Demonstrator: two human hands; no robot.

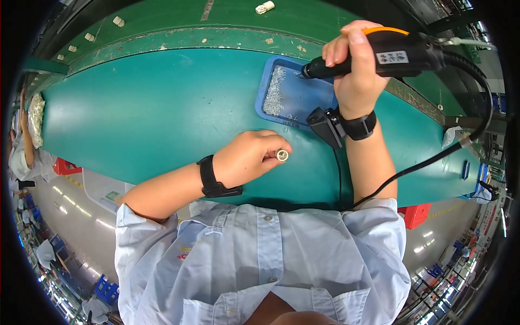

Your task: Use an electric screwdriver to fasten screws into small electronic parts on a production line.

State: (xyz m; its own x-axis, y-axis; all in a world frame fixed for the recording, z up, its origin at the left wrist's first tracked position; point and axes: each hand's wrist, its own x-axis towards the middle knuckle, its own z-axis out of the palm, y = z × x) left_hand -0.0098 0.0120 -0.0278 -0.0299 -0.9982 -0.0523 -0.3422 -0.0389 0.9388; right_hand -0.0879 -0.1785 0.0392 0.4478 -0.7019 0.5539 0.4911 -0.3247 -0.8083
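Note:
My left hand (250, 157) is closed round a small cream-coloured cylindrical part (282, 155), its open round end facing up, over the near middle of the green table. In my right hand (357, 70) is a black electric screwdriver (398, 54), lying nearly level with its tip pointing left. That tip is over the far side of a blue tray (260, 100). Many small silvery screws (275, 92) lie in the tray, heaped mostly along its left side. Whether a screw sits on the tip is too small to tell.
A black cable (428, 167) loops from the screwdriver past my right forearm. Beyond the green table (135, 108) runs a green conveyor (227, 16) carrying several cream parts, one (265, 7) at the far middle. A clear bag of parts (36, 120) lies at the left end, near another person's arm (26, 135).

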